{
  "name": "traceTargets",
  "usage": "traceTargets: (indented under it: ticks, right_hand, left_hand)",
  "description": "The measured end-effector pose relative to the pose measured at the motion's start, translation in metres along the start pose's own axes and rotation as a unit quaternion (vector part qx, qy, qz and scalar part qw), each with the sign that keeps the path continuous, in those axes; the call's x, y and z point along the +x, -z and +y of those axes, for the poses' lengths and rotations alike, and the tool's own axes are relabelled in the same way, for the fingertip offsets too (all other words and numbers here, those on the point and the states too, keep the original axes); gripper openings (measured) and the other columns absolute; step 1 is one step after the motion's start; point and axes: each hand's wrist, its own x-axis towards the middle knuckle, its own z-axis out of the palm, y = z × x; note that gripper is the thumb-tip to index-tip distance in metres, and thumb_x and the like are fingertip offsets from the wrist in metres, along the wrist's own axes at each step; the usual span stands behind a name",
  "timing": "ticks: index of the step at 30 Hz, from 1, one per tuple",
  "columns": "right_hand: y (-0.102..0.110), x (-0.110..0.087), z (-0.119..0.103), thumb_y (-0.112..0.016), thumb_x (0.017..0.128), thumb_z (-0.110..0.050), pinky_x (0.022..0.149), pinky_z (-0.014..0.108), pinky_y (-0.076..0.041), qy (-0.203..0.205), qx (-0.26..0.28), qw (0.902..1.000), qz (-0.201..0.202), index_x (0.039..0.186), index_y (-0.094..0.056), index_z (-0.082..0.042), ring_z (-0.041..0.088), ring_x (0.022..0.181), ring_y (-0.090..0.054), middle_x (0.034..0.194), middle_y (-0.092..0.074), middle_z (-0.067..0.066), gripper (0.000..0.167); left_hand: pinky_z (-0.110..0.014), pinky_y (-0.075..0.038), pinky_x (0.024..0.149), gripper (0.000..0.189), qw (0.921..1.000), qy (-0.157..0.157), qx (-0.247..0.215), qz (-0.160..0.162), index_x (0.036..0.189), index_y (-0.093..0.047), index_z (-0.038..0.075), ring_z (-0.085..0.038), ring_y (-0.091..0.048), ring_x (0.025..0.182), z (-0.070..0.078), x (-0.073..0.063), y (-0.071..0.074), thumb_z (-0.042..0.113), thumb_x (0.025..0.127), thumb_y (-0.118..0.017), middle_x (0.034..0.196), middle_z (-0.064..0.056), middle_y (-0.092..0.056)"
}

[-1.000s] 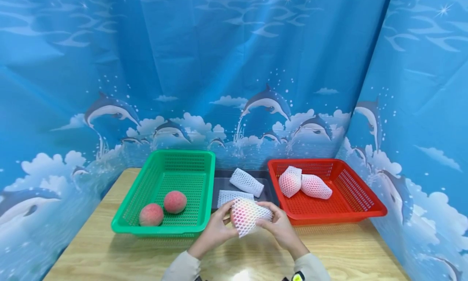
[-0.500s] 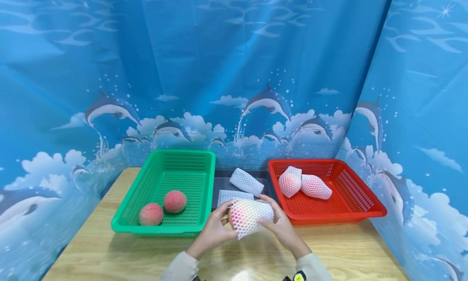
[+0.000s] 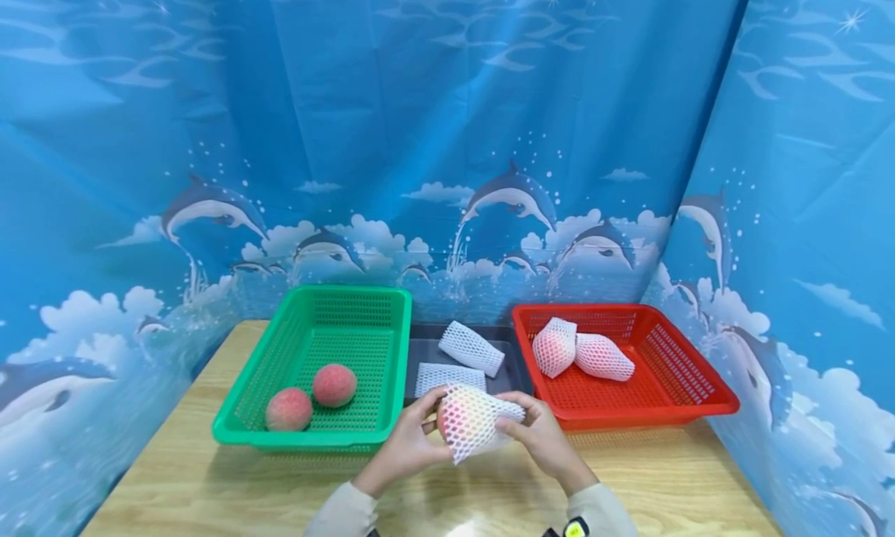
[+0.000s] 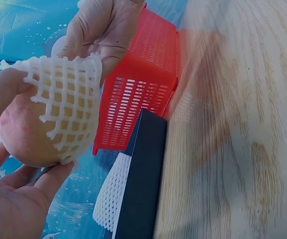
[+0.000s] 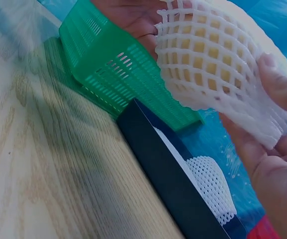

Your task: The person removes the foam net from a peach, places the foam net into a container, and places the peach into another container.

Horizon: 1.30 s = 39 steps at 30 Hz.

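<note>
A pink-yellow peach (image 4: 26, 132) is held up over the table's near part, partly inside a white foam fruit net (image 3: 478, 424). My left hand (image 3: 409, 448) grips the peach from the left, thumb and fingers around its bare side and the net's open edge. The right hand (image 3: 548, 444) pinches the net's narrow, gathered end, thumb on the near side. In the left wrist view the net covers the peach's right part, and its left side shows bare. The right wrist view shows the net stretched over the fruit; part of my left hand is hidden behind it.
A green basket (image 3: 245, 397) on the left holds two bare peaches (image 3: 334, 386). Between the baskets, a dark tray (image 3: 517, 378) carries two foam nets (image 3: 471, 349). The red basket (image 3: 671, 381) on the right contains two netted peaches (image 3: 555, 346). A dolphin-print curtain (image 3: 447, 133) stands behind.
The peach and net stay between both hands, shifting slightly. My right fingers have moved along the net's end, which now looks narrower and more gathered. Baskets and tray are unchanged.
</note>
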Motion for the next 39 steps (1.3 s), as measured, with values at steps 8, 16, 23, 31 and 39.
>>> traceTargets:
  ticks: [8, 16, 23, 31, 39]
  right_hand:
    - [-0.003, 0.002, -0.004, -0.067, 0.083, 0.005, 0.065, 0.020, -0.056, -0.003, -0.025, 0.9978, 0.061, 0.096, -0.069, -0.011, 0.007, 0.072, -0.065, 0.082, -0.070, -0.006, 0.021]
    - [-0.005, 0.005, -0.009, -0.068, 0.081, 0.005, 0.062, 0.019, -0.055, -0.003, -0.024, 0.9966, 0.079, 0.092, -0.070, -0.016, 0.007, 0.068, -0.064, 0.078, -0.069, -0.006, 0.024]
    - [-0.002, 0.006, -0.010, -0.070, 0.081, 0.004, 0.060, 0.019, -0.055, -0.014, -0.040, 0.9950, 0.091, 0.091, -0.070, -0.016, 0.006, 0.066, -0.063, 0.076, -0.069, -0.007, 0.023]
    - [-0.002, 0.006, -0.013, -0.072, 0.079, 0.003, 0.056, 0.015, -0.049, -0.009, -0.074, 0.9899, 0.121, 0.096, -0.066, 0.006, 0.004, 0.062, -0.058, 0.073, -0.067, -0.009, 0.019]
    - [0.001, 0.005, -0.013, -0.072, 0.080, 0.002, 0.058, 0.015, -0.051, 0.009, -0.084, 0.9876, 0.133, 0.098, -0.066, 0.008, 0.005, 0.064, -0.059, 0.076, -0.068, -0.004, 0.020]
  left_hand:
    - [-0.028, -0.050, 0.097, 0.079, 0.9999, 0.012, -0.007, -0.005, 0.135, -0.046, -0.002, -0.034, -0.053, 0.117, 0.007, -0.001, 0.003, -0.005, 0.065, -0.081, 0.131, -0.021, -0.051]
    - [-0.028, -0.050, 0.097, 0.079, 0.9999, 0.013, -0.010, 0.001, 0.136, -0.045, -0.001, -0.035, -0.053, 0.118, 0.009, -0.002, 0.009, -0.009, 0.066, -0.079, 0.132, -0.021, -0.050]
    - [-0.029, -0.051, 0.095, 0.079, 0.9999, 0.006, -0.007, 0.008, 0.137, -0.045, 0.000, -0.036, -0.054, 0.116, 0.011, -0.002, 0.013, -0.011, 0.066, -0.076, 0.133, -0.023, -0.049]
    - [-0.030, -0.054, 0.092, 0.079, 0.9998, 0.005, -0.004, 0.019, 0.136, -0.047, 0.004, -0.033, -0.056, 0.113, 0.012, -0.003, 0.018, -0.007, 0.065, -0.080, 0.130, -0.021, -0.051]
    - [-0.030, -0.055, 0.090, 0.078, 0.9991, 0.018, 0.019, 0.034, 0.135, -0.049, 0.009, -0.029, -0.057, 0.112, 0.016, -0.006, 0.025, 0.006, 0.067, -0.086, 0.128, -0.015, -0.054]
